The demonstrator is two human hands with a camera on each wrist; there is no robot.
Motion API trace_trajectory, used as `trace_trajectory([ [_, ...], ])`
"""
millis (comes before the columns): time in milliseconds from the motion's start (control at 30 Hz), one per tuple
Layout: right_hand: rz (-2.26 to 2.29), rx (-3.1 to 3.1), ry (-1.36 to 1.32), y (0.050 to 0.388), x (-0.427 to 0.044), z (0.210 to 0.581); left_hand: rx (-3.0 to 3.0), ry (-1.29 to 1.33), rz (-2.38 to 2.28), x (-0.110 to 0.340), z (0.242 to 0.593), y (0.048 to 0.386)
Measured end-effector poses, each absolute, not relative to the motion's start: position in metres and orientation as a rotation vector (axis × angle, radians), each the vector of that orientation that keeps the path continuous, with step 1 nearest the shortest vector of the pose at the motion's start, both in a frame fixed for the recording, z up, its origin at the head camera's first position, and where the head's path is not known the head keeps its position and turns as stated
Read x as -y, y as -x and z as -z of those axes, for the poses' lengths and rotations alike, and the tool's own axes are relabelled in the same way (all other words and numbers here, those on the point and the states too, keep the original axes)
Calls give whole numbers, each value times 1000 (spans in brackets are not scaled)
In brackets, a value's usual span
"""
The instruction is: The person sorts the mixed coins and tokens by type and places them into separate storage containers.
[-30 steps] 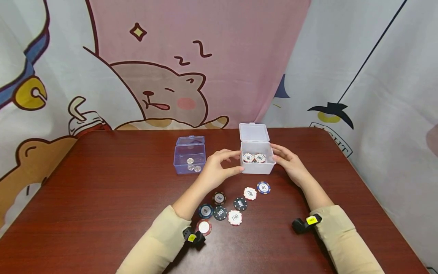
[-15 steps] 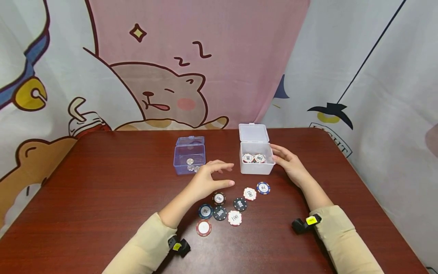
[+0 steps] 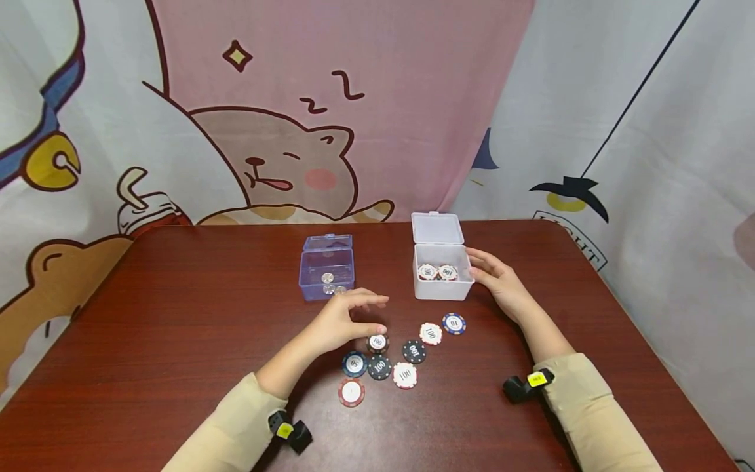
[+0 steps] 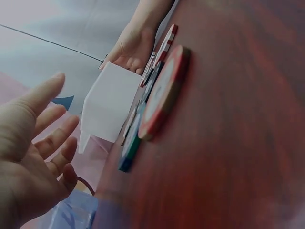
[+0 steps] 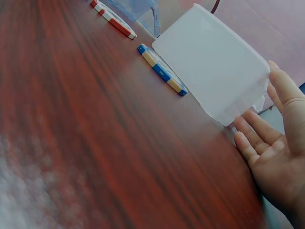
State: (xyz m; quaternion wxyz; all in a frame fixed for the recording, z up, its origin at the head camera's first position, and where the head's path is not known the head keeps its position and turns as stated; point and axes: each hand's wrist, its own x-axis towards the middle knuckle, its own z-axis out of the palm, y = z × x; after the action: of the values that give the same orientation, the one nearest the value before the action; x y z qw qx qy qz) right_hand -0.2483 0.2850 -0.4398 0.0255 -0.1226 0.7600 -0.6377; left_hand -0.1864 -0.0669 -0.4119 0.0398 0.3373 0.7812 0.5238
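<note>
Hovering by dk 100 chip (image 3: pixel 377 344): L hand (image 3: pixel 342 320), relaxed, holding nothing. Other chips (image 3: pixel 404 375) lie well off desk's (image 3: pixel 194 314) far edge. R hand (image 3: pixel 503 283), unclenched, touches R side of lid-up white box (image 3: pixel 444 292) nr far edge, chips inside; blue box (image 3: pixel 314 292) L of it.

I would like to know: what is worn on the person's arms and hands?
The left sleeve and right sleeve are pale beige and look padded. Each has, near the wrist, a small black device with a yellow label. Left hand and right hand wear no gloves.
</note>
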Motion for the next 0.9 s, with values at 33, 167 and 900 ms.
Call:
trace_trajectory([
  [33,1971,-2351,380,248,-285,440,-2395,-1038,-1590,68,413,186],
  [167,1973,-2353,378,248,-285,439,-2394,-1042,-1545,73,419,185],
  [900,1985,-2339,360,247,-284,438,-2385,-1087,-1277,81,433,193],
])
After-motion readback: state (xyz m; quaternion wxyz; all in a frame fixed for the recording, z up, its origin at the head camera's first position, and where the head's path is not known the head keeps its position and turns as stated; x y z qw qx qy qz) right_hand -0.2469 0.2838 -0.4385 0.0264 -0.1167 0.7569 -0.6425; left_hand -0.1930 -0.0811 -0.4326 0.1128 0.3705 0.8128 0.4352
